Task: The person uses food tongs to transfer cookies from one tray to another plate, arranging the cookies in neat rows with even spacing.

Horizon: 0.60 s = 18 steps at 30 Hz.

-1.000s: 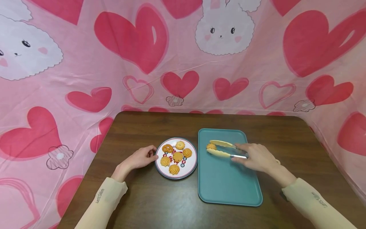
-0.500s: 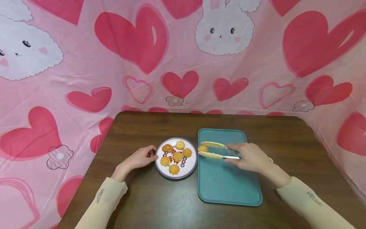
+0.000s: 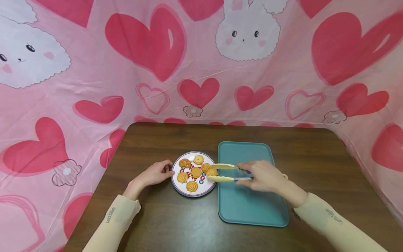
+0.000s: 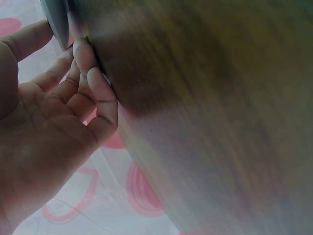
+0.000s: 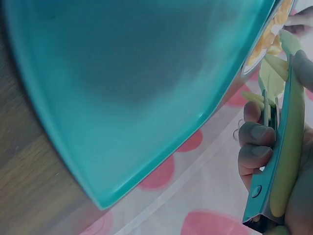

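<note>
My right hand (image 3: 262, 176) grips a pair of tongs (image 3: 221, 179) with pale yellow tips and metal arms. Between the tips, over the right side of the plate, is a swirled cookie (image 3: 212, 172). The round white plate (image 3: 186, 190) has a dark rim and red and blue print. On it lie several swirl cookies (image 3: 192, 186), a pretzel-shaped cookie (image 3: 184, 163) and a round cookie (image 3: 196, 172) in the middle. At the plate's left edge, my left hand (image 3: 157, 172) holds the rim between thumb and fingers; the left wrist view shows the plate's edge (image 4: 57, 22) there.
A teal rectangular tray (image 3: 252, 206) lies just right of the plate, under the right hand. Both stand on a dark wooden table (image 3: 151, 224). Pink cloth (image 3: 195, 63) with hearts and rabbits hangs behind and at the sides.
My right hand has moved left, carrying the cookie in the tongs from above the tray to above the plate's right side. The left hand and plate have stayed put.
</note>
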{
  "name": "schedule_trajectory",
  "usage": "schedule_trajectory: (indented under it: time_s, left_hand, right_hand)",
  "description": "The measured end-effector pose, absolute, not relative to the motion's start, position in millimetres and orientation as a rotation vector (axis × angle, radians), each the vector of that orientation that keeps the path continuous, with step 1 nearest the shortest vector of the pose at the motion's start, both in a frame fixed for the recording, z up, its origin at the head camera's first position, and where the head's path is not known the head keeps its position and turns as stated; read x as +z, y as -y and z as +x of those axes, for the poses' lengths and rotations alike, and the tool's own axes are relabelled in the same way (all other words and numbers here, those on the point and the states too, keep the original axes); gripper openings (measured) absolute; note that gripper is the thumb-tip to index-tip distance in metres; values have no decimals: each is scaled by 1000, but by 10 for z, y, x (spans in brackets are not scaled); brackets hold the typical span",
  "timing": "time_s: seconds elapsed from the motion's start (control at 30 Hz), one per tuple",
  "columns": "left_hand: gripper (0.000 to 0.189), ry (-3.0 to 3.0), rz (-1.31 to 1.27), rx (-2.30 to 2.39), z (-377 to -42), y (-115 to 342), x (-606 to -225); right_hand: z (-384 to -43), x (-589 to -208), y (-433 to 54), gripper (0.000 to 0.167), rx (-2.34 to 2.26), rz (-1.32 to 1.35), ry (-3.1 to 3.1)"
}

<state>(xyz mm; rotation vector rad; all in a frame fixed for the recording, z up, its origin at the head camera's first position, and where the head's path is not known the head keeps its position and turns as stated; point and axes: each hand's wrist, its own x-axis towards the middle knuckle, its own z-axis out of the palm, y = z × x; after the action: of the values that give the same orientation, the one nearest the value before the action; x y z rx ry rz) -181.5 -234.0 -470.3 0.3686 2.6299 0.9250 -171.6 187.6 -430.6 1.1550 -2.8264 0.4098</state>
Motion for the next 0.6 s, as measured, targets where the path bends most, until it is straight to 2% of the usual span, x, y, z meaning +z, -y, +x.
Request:
schedule_trajectory:
  time_s: [0.6]
  left_hand:
    - [31, -2633, 383, 928, -1830, 2347, -4711]
  right_hand:
    - [-1705, -4317, -1655, 59, 418, 1226, 2936]
